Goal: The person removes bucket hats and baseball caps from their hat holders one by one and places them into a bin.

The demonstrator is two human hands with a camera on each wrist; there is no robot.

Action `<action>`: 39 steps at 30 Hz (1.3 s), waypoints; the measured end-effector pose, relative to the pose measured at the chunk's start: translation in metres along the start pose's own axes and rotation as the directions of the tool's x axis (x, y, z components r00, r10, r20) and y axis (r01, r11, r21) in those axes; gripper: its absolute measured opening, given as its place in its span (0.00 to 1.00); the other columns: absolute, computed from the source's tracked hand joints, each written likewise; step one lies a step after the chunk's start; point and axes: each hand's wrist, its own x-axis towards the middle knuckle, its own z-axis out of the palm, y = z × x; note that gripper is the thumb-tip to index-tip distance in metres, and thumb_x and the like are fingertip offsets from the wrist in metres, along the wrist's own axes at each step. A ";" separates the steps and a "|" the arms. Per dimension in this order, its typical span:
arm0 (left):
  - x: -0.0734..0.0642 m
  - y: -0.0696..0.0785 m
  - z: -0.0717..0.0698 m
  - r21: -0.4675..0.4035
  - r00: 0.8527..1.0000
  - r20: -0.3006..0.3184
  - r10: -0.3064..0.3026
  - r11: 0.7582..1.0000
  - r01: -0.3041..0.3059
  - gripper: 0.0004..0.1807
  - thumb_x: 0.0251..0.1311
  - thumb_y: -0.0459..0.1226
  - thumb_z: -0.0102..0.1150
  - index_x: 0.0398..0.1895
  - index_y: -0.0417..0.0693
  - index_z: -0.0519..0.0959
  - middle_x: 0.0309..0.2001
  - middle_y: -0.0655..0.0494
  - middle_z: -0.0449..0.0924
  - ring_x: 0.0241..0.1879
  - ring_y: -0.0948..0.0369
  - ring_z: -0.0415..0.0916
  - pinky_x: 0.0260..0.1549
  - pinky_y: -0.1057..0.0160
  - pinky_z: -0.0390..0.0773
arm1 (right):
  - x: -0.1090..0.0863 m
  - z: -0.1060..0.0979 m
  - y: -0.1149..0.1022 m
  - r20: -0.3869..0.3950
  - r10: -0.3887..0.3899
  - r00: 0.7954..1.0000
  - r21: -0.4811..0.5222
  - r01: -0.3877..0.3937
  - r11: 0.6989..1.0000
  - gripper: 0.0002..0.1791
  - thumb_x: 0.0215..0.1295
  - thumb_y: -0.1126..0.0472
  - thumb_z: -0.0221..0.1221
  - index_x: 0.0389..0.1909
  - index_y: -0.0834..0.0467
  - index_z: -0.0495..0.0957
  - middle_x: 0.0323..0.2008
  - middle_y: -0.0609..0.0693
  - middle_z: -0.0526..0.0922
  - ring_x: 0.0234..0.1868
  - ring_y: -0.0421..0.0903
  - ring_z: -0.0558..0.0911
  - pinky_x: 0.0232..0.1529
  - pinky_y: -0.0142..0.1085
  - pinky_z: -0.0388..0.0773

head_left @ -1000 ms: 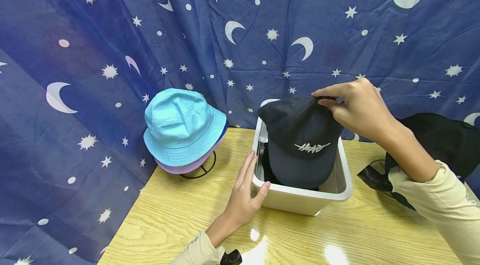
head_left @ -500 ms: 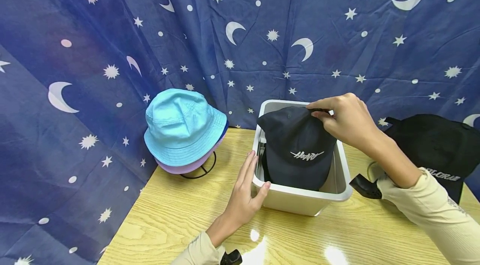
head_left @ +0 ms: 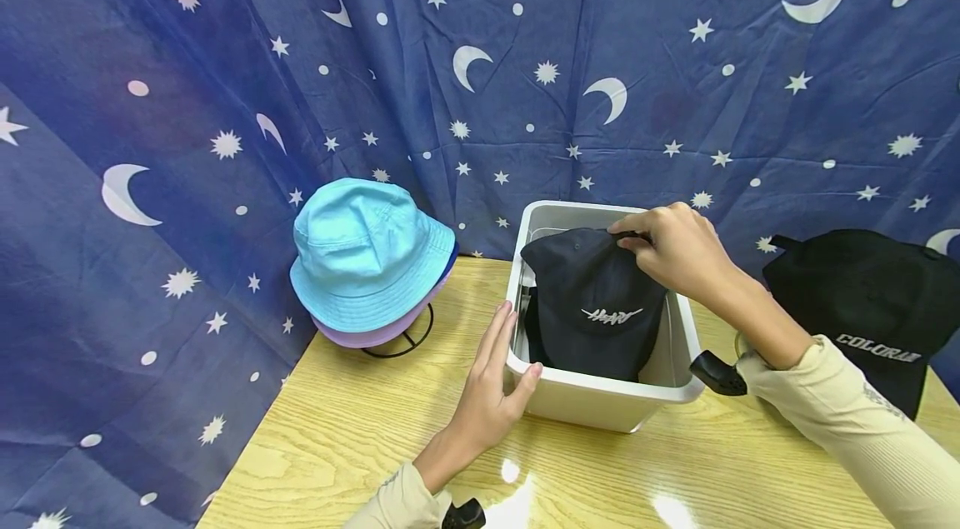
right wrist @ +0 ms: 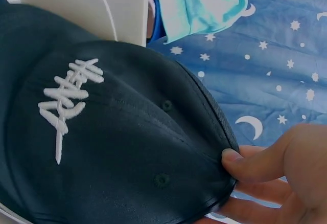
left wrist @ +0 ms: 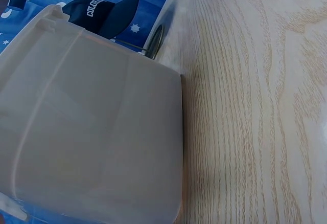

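Observation:
My right hand [head_left: 678,250] pinches a dark navy baseball cap [head_left: 592,283] by its back edge, thumb on the outside. White embroidered lettering [right wrist: 69,101] runs across its front. Brim down, the cap sits mostly inside a white plastic bin [head_left: 592,412]. At the bin's near left corner, my left hand [head_left: 483,400] rests with straight fingers along the side and the thumb by the front rim. The bin's outer wall [left wrist: 97,121] fills much of the left wrist view, where the left hand barely shows.
Light blue and purple bucket hats [head_left: 367,254] are stacked on a black wire stand [head_left: 408,341] at the left. A black cap [head_left: 862,296] with white lettering stands at the right, partly behind my right sleeve. A starry blue curtain [head_left: 525,54] hangs behind the wooden table [head_left: 337,429].
My right hand has lowered the navy cap deeper into the bin and moved slightly left. More of the black cap at the right shows. The left hand has stayed at the bin.

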 end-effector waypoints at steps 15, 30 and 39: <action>0.000 0.000 0.000 -0.002 1.000 0.005 0.001 1.000 -0.001 0.36 0.65 0.45 0.51 0.70 0.34 0.54 0.72 0.44 0.49 0.71 0.49 0.48 0.67 0.56 0.54 | 0.007 0.018 0.011 0.078 0.044 0.996 -0.037 -0.041 0.998 0.18 0.47 0.75 0.52 0.36 0.62 0.85 0.33 0.59 0.85 0.27 0.52 0.78 0.23 0.47 0.71; 0.000 0.000 0.001 -0.006 1.000 0.003 -0.005 1.000 0.005 0.36 0.65 0.44 0.51 0.71 0.35 0.55 0.72 0.44 0.50 0.71 0.49 0.48 0.66 0.55 0.55 | 0.026 0.050 0.042 0.214 0.005 0.977 -0.058 0.007 0.998 0.10 0.47 0.76 0.60 0.33 0.68 0.83 0.32 0.61 0.84 0.34 0.58 0.82 0.36 0.52 0.76; -0.001 0.000 0.001 -0.001 1.000 -0.003 0.004 1.000 -0.004 0.36 0.65 0.44 0.51 0.71 0.35 0.54 0.72 0.43 0.50 0.71 0.49 0.48 0.66 0.55 0.55 | 0.028 0.071 0.037 0.429 -0.022 0.903 0.006 0.022 1.000 0.23 0.47 0.77 0.61 0.49 0.73 0.77 0.45 0.69 0.79 0.47 0.64 0.79 0.42 0.50 0.79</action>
